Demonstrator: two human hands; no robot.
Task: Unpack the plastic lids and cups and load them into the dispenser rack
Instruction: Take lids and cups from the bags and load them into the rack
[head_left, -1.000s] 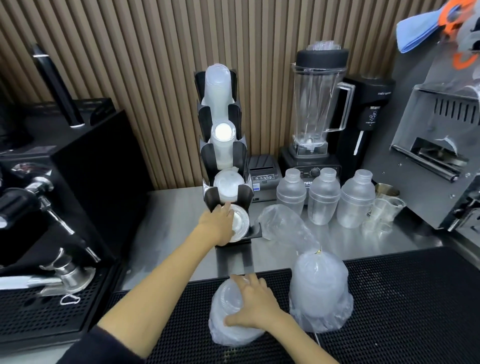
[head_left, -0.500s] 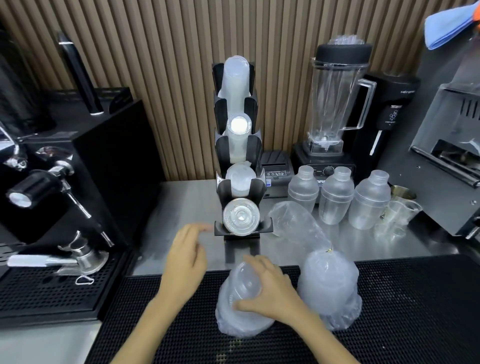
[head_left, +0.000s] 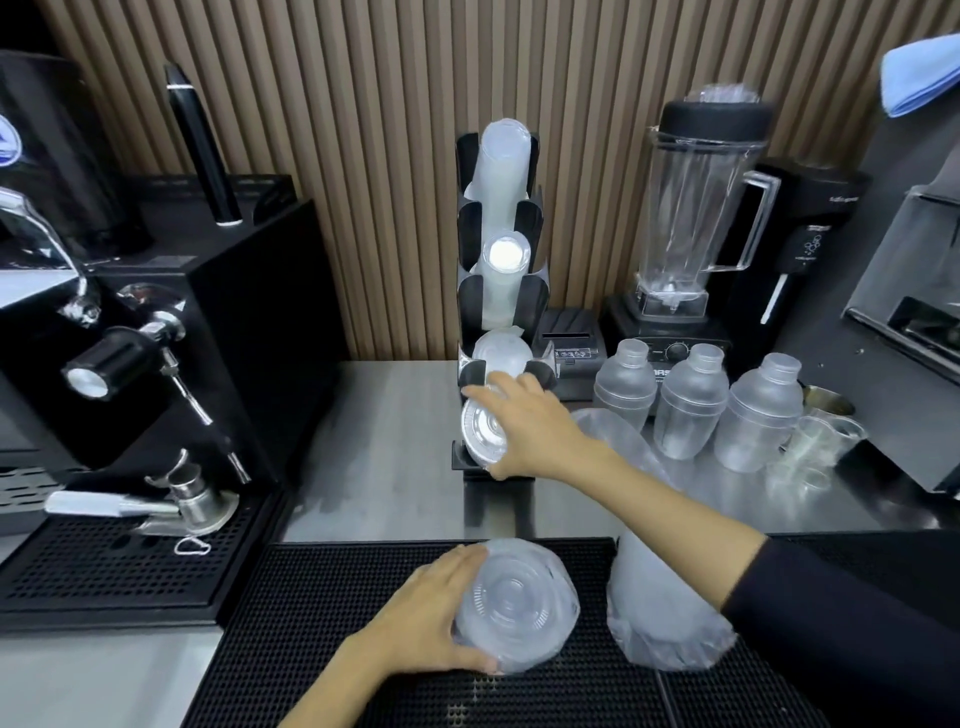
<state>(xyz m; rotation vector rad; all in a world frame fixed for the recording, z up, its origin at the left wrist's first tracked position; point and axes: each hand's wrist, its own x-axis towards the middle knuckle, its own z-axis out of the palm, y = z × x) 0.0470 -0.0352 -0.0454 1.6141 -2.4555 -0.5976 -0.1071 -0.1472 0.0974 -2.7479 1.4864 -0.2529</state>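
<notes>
The black dispenser rack (head_left: 470, 218) stands at the middle back of the counter, with cup stacks in its two upper slots and domed lids in the third. My right hand (head_left: 535, 431) reaches to the lowest slot and grips a flat clear lid (head_left: 480, 431) at its mouth. My left hand (head_left: 431, 618) holds the side of a plastic bag of lids (head_left: 524, 603), tipped so the lids face me, on the black mat. A second, taller bag of lids (head_left: 660, 613) stands just to its right.
An espresso machine (head_left: 156, 332) with a portafilter fills the left side. A crumpled plastic bag (head_left: 618, 441) lies behind my right arm. Three frosted shakers (head_left: 691, 405), small cups (head_left: 821, 447), a blender (head_left: 696, 218) and a sealing machine (head_left: 914, 332) stand at the right.
My right hand left the bag and reached up to the rack's lowest slot with a lid. My left hand came down from near the rack and took hold of the bag.
</notes>
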